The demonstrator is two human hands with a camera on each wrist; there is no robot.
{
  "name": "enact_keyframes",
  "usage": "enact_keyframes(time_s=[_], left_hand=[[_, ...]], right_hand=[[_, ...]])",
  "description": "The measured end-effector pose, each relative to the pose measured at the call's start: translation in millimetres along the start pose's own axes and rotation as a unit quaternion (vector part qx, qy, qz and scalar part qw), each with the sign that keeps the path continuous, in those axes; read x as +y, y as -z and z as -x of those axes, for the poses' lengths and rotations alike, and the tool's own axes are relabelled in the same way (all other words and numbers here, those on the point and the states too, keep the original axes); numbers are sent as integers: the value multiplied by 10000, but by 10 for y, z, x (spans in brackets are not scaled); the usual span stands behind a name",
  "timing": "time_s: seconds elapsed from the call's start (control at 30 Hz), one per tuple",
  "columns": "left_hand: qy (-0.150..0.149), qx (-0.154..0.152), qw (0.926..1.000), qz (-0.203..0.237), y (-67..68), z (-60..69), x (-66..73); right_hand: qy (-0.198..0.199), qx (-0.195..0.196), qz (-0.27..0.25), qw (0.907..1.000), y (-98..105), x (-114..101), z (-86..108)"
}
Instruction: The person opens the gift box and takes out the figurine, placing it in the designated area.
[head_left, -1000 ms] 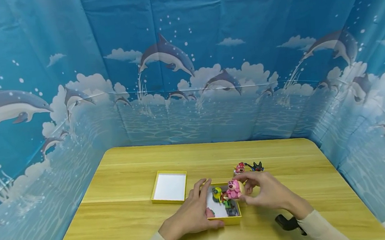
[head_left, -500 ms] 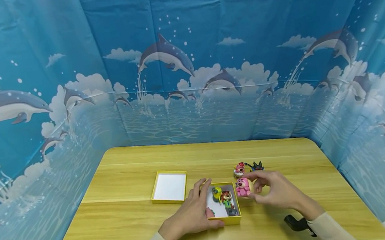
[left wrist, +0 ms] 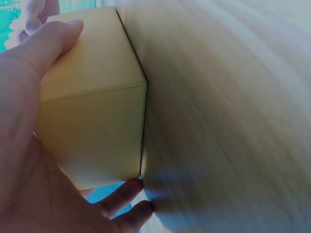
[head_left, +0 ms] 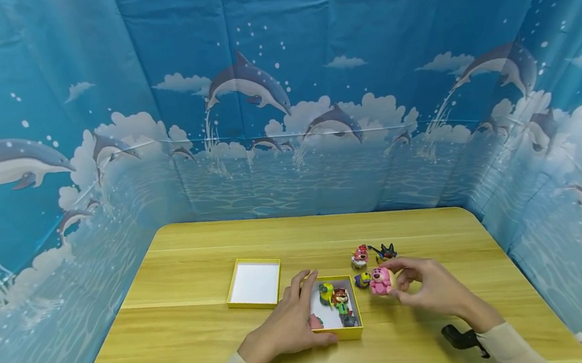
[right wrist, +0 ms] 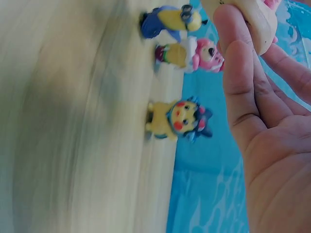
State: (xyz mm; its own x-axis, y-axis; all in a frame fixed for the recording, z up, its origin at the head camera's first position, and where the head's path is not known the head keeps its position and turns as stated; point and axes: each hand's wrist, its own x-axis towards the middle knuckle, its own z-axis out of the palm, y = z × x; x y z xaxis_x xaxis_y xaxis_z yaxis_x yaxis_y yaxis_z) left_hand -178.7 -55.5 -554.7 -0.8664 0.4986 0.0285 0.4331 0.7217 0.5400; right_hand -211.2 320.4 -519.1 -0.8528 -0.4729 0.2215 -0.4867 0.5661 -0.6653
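My left hand holds a yellow open box by its near left corner, thumb along the front wall; the left wrist view shows its outer walls. Inside lie a green-and-yellow figurine, a fox figurine and a pinkish piece partly hidden by the hand. Right of the box, my right hand pinches a pink bear figurine with a cream back between thumb and fingers. Close by stand a Minion figurine, another pink bear figurine and a yellow figurine with dark ears.
A shallow yellow box lid with a white inside lies left of the box. The wooden table ends at a blue dolphin-print curtain behind and at both sides.
My right hand has carried the pink bear figurine from above the box out to the right, uncovering the fox figurine and the Minion. My left hand stays on the box.
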Motion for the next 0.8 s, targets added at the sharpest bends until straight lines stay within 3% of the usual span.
enact_keyframes(time_s=[0.4, 0.8], left_hand=[[104, -23, 9999, 89, 1, -8, -1], [95, -47, 9999, 53, -2, -16, -12]], right_hand=[[-362, -170, 30, 9992, 76, 271, 59], [-669, -435, -601, 9950, 48, 481, 53]])
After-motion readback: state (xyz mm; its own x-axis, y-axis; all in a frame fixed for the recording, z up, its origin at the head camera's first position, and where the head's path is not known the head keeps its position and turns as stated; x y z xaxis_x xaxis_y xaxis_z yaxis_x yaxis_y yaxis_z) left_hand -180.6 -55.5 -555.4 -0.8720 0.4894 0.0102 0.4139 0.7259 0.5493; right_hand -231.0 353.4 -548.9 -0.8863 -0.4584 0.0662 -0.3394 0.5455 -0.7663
